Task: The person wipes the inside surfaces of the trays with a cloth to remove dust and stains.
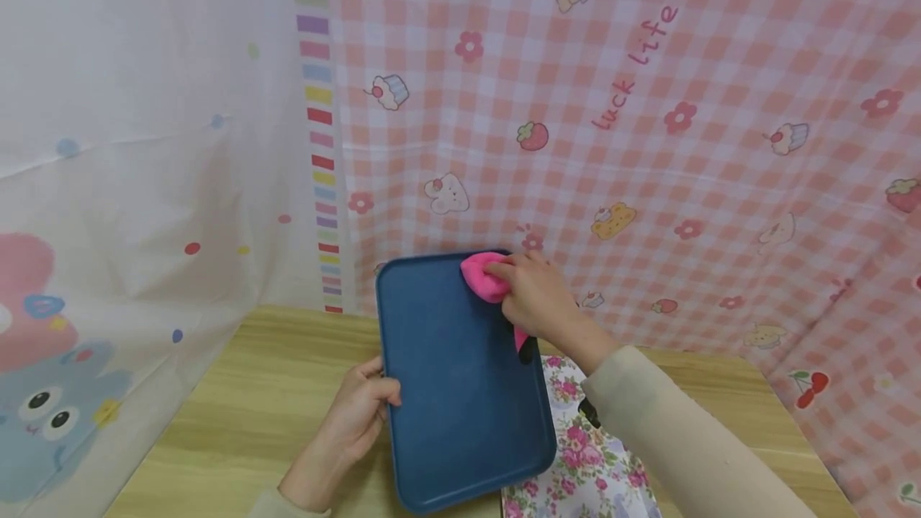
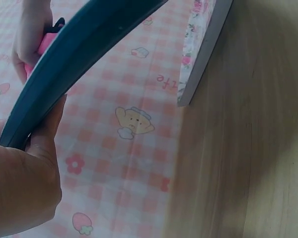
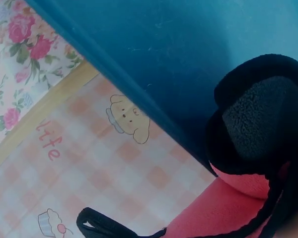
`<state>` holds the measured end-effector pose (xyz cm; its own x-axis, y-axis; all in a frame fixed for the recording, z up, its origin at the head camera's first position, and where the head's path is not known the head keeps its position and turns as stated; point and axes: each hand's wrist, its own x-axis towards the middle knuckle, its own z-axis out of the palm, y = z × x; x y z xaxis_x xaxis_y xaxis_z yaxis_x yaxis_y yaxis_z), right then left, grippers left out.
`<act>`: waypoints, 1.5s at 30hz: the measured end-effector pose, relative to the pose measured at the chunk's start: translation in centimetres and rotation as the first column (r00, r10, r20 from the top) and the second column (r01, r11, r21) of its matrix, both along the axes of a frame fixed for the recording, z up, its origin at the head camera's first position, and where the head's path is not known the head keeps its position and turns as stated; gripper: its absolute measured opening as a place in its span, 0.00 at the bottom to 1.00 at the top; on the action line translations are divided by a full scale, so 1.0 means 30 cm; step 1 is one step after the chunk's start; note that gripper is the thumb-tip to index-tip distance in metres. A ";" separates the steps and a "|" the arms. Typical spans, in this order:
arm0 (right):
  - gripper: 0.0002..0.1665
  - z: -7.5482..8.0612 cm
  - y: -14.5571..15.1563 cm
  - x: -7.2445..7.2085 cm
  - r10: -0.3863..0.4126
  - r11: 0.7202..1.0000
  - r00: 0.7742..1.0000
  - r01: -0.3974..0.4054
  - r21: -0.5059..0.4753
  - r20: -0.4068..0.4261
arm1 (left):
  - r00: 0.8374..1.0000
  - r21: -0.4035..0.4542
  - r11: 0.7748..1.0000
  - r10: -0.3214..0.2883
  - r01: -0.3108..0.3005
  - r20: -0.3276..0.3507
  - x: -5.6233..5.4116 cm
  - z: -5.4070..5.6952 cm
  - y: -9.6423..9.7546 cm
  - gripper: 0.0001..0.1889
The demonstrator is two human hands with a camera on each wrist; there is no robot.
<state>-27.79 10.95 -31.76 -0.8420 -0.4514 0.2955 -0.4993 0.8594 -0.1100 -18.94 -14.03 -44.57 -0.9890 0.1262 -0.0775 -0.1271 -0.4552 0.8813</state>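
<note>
A dark blue rectangular tray with a raised rim is held up at a tilt over the table. My left hand grips its left edge, thumb on the inner face and fingers behind, as the left wrist view also shows. In my right hand is a bright pink cloth, pressed against the tray's upper right corner. Black trim, a hanging loop and a grey fuzzy side of the cloth show in the right wrist view. Part of the cloth hangs below the right hand along the tray's edge.
A flat, floral-covered rectangular piece with a grey side edge lies on the wood-grain table, partly behind the tray. A pink checked curtain stands at the back, and a white printed one at the left.
</note>
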 end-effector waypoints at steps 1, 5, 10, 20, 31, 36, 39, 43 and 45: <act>0.30 0.000 0.003 -0.001 -0.005 1.000 1.000 0.005 0.001 -0.004 | 1.000 0.000 1.000 0.000 0.000 0.000 0.001 0.000 0.000 0.32; 0.29 -0.001 0.009 0.002 -0.022 1.000 0.999 0.022 -0.001 -0.023 | 1.000 0.005 1.000 -0.005 0.005 -0.006 0.004 0.001 -0.001 0.31; 0.28 -0.004 0.010 0.006 -0.022 1.000 0.998 0.023 0.006 -0.052 | 1.000 0.019 1.000 -0.004 0.004 -0.004 0.003 0.001 -0.001 0.31; 0.27 -0.017 0.023 0.039 -0.015 0.999 0.999 0.017 0.050 -0.043 | 1.000 0.023 1.000 0.015 -0.015 0.007 0.002 0.008 0.001 0.32; 0.28 -0.073 0.067 0.088 0.056 0.994 0.993 -0.045 0.099 -0.105 | 1.000 0.035 0.999 0.020 -0.020 0.009 0.001 0.009 -0.005 0.30; 0.28 -0.104 0.094 0.123 0.113 0.989 0.984 -0.100 0.105 -0.135 | 1.000 0.034 0.999 0.015 -0.015 0.002 0.003 0.008 -0.008 0.28; 0.27 -0.125 0.111 0.145 0.156 0.985 0.973 -0.139 0.107 -0.171 | 1.000 0.026 0.999 0.018 -0.018 -0.003 0.002 0.008 -0.011 0.28; 0.27 -0.146 0.130 0.173 0.192 0.979 0.960 -0.174 0.103 -0.204 | 1.000 0.022 1.000 0.015 -0.015 -0.002 -0.002 0.004 -0.011 0.30; 0.27 -0.155 0.138 0.186 0.197 0.979 0.961 -0.181 0.096 -0.193 | 1.000 0.023 1.000 0.015 -0.015 0.001 -0.005 0.001 -0.010 0.30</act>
<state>-22.21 15.09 -36.42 -0.6661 -0.6246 0.4076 -0.6585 0.7492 0.0717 -19.10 -14.32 -44.53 -0.9907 0.1130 -0.0756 -0.1208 -0.4771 0.8705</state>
